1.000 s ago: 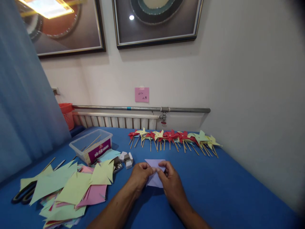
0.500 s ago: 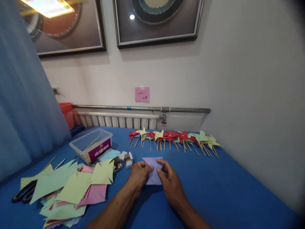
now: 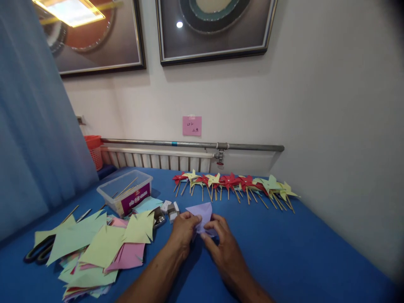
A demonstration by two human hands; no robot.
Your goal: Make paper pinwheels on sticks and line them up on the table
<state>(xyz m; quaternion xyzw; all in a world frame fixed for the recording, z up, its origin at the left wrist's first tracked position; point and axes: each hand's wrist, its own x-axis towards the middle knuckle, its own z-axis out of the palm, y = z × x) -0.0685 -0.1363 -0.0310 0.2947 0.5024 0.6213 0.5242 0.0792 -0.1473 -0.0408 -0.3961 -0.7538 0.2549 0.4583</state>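
Lilac paper square [image 3: 203,213], lower centre of frame, lies between left hand [image 3: 183,230], clamped on its left edge, and right hand [image 3: 223,243], touching its lower right, closure indeterminate. Both equally near; no clear long axis. Clear tub [image 3: 109,198], left: purple label [image 3: 136,199], lettering illegible. Pink note [image 3: 192,127], centre: "252", further characters unclear.

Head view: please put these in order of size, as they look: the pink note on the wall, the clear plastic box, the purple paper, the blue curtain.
1. Blue curtain
2. Clear plastic box
3. Purple paper, partly covered
4. Pink note

The note is farther off, so its real size is unsure.
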